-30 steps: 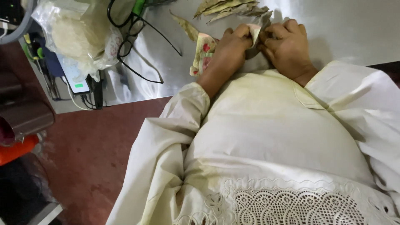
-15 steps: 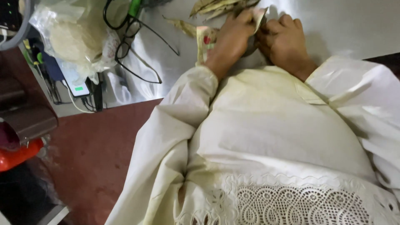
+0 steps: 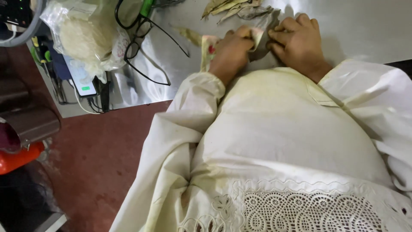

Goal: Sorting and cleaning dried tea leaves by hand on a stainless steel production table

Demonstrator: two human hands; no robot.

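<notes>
While curled, both hands [image 3: 264, 45] pinch leaf [image 3: 257, 36].

Both hands meet at twelve o'clock on the steel table [image 3: 369, 25]: the left hand [image 3: 229, 49] and right hand [image 3: 298, 43] pinch a small folded paper [image 3: 257, 35]. Dried leaves [image 3: 234, 7] lie just beyond; spectacles [image 3: 141, 38] at eleven o'clock.

A small workshop or stall: a bare metal counter [image 3: 369, 25] strewn with dried leaves [image 3: 234, 7], a bagged fibre bundle [image 3: 88, 36], and a charging phone [image 3: 81, 77] beside it.
</notes>
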